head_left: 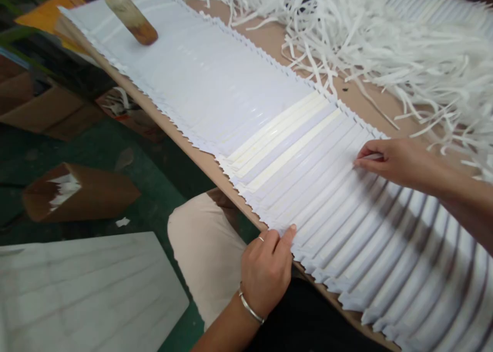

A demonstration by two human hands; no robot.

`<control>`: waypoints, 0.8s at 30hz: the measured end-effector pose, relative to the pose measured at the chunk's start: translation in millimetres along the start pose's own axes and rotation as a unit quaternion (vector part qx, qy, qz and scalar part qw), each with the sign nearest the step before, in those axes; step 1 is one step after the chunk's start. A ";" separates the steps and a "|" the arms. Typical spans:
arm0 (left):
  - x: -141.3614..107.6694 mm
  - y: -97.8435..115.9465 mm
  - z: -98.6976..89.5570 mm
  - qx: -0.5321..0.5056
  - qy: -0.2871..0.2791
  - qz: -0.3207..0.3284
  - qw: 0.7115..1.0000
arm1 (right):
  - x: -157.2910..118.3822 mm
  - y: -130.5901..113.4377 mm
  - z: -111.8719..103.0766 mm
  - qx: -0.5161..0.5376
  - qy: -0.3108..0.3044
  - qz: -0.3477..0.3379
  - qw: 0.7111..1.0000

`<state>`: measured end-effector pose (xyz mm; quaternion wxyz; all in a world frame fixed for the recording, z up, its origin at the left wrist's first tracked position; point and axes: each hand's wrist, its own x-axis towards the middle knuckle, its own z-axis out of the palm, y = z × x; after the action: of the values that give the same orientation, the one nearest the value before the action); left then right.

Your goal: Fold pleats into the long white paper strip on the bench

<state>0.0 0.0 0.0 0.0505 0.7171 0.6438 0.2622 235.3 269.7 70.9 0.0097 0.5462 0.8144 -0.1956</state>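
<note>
A long row of white paper sheets lies overlapped like shingles along the table, their folded edges showing as ridges. My right hand is closed in a pinch at the far edge of one sheet, thumb and index finger together. At the near edge, my left hand has its fingers curled and its index fingertip pressing on the paper's end. A ring and a metal bangle are on that hand and wrist. Several cream strips cross the row left of my hands.
A red-capped bottle with brown liquid lies on the row's far left end. Tangled white paper strips heap behind it on the brown tabletop. On the green floor stand an opened carton and a pale panel.
</note>
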 end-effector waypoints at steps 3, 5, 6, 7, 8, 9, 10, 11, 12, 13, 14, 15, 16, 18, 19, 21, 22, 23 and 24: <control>0.1 -0.3 0.0 -0.001 0.003 -0.003 1.000 | 3.8 5.9 6.1 0.005 0.000 -0.001 1.000; -0.2 -0.5 -0.1 -0.001 0.002 -0.007 1.000 | 4.9 9.5 6.2 0.002 -0.009 0.001 1.000; -0.4 -0.7 0.0 0.000 0.001 -0.007 1.000 | 5.3 11.7 4.4 -0.003 -0.008 0.002 1.000; -0.8 -0.8 0.1 -0.001 0.001 -0.007 1.000 | 5.9 14.7 1.4 -0.010 -0.002 0.001 1.000; -1.2 -1.0 0.3 -0.002 0.000 -0.007 1.000 | 6.9 18.7 -2.6 -0.016 0.007 -0.001 1.000; -1.7 -1.2 0.7 -0.004 0.000 -0.006 1.000 | 8.5 23.9 -7.3 -0.019 0.017 -0.004 1.000; -2.2 -1.4 1.2 -0.008 0.002 -0.005 1.000 | 10.9 30.2 -12.1 -0.019 0.025 -0.008 0.999; -2.7 -1.7 1.8 -0.011 0.005 -0.004 1.000 | 14.1 37.1 -16.5 -0.014 0.031 -0.012 0.999; -3.1 -2.1 2.5 -0.014 0.007 -0.003 1.000 | 18.0 44.4 -19.9 -0.008 0.035 -0.011 0.999; -3.4 -2.5 3.3 -0.017 0.010 -0.001 1.000 | 22.5 51.5 -22.1 -0.001 0.038 -0.004 0.999; -3.6 -2.9 3.9 -0.020 0.015 0.001 1.000 | 27.0 57.9 -22.8 0.006 0.044 0.006 0.999; -3.7 -3.4 4.4 -0.022 0.019 0.002 1.000 | 31.4 63.4 -22.2 0.012 0.049 0.017 0.999; -3.6 -3.8 4.7 -0.024 0.021 0.004 0.999 | 35.3 67.7 -20.5 0.020 0.055 0.028 0.998; -3.2 -4.7 4.6 -0.027 0.022 0.007 0.999 | 41.0 72.9 -15.2 0.035 0.061 0.043 0.997; -3.0 -5.1 4.3 -0.029 0.022 0.008 0.999 | 42.8 74.2 -12.5 0.041 0.062 0.045 0.996; -2.7 -5.9 3.5 -0.031 0.020 0.011 0.999 | 45.3 75.7 -7.9 0.046 0.059 0.047 0.996; -2.5 -6.2 3.3 -0.030 0.021 0.012 0.999 | 46.5 76.6 -6.1 0.046 0.059 0.047 0.996; -2.3 -6.4 3.1 -0.030 0.023 0.012 0.999 | 47.8 77.8 -4.5 0.045 0.059 0.047 0.996; -2.0 -6.6 3.0 -0.029 0.025 0.012 0.999 | 49.3 79.3 -2.8 0.045 0.061 0.046 0.996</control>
<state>-4.7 0.0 -5.9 0.0519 0.7163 0.6282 0.2993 286.8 340.2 37.7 -0.0552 0.5941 0.7778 -0.1974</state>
